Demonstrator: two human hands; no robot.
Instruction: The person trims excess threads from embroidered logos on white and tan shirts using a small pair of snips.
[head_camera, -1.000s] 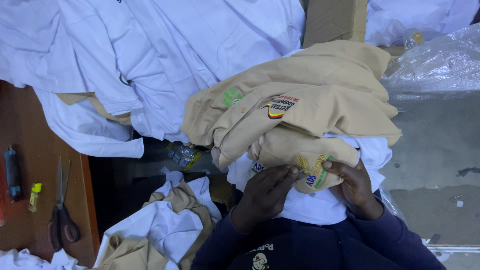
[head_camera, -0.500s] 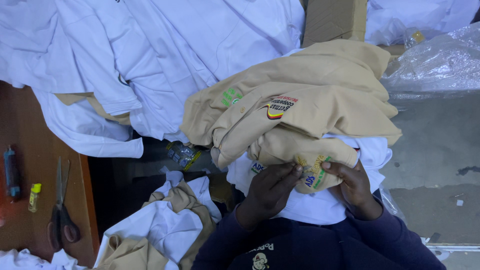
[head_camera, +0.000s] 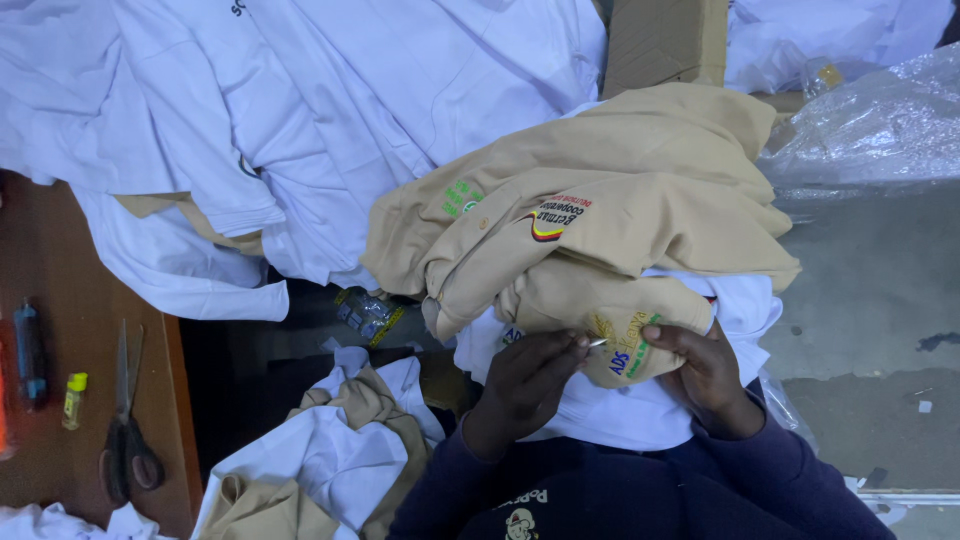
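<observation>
Pinched between the fingertips of the person's left hand (head_camera: 525, 385) is a small silvery tool (head_camera: 597, 343), too small to identify, its grip narrow and closed on it. That tool tip rests against the embroidered patch on a tan garment (head_camera: 610, 310), which lies at about five o'clock in the view, folded over the person's lap. Right hand (head_camera: 705, 375) grips the lower edge of the same tan garment, fingers curled around the cloth just beside the patch, at four o'clock from the tool.

More tan garments (head_camera: 620, 190) are piled above, toward one o'clock, touching the one being worked on. A white garment (head_camera: 620, 415) lies under the tan one, between the two hands. A large heap of white shirts (head_camera: 300, 130) spreads from ten to twelve o'clock. At nine o'clock, on the brown desk (head_camera: 40, 250), lie scissors (head_camera: 125, 440), a small yellow item (head_camera: 72, 398) and a dark blue cylinder (head_camera: 28, 350), well apart from the hands. Clear plastic wrap (head_camera: 880, 110) sits at two o'clock, and a cardboard box (head_camera: 665, 40) at twelve. Dark blue sleeves (head_camera: 800, 480) cover both forearms.
</observation>
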